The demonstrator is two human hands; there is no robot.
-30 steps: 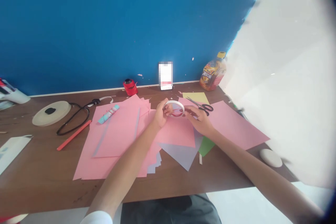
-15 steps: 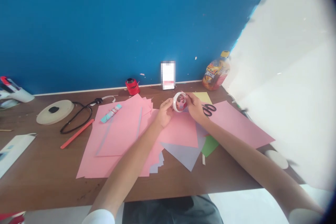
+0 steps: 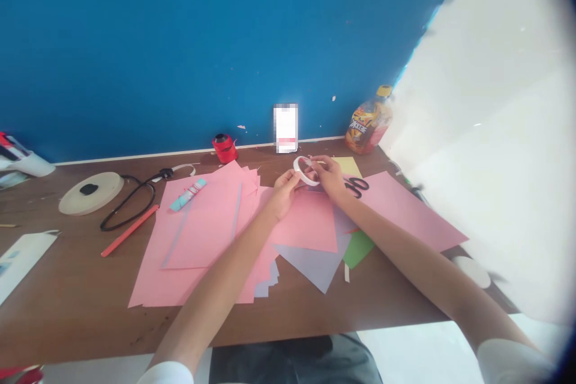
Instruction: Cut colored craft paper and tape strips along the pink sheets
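I grip a white tape roll with my left hand and right hand, above pink paper sheets. Black-handled scissors lie just right.

Body covering consists of two items. A white left sleeve and a white right sleeve enter at the lower frame edge; both are plain, with no visible markings, and the fabric appears soft and smooth. Below the sleeves, the left forearm and right forearm are uncovered, as are the left hand and right hand — no cables or fittings attached. A dark grey garment covers the lap; its exact type cannot be determined.
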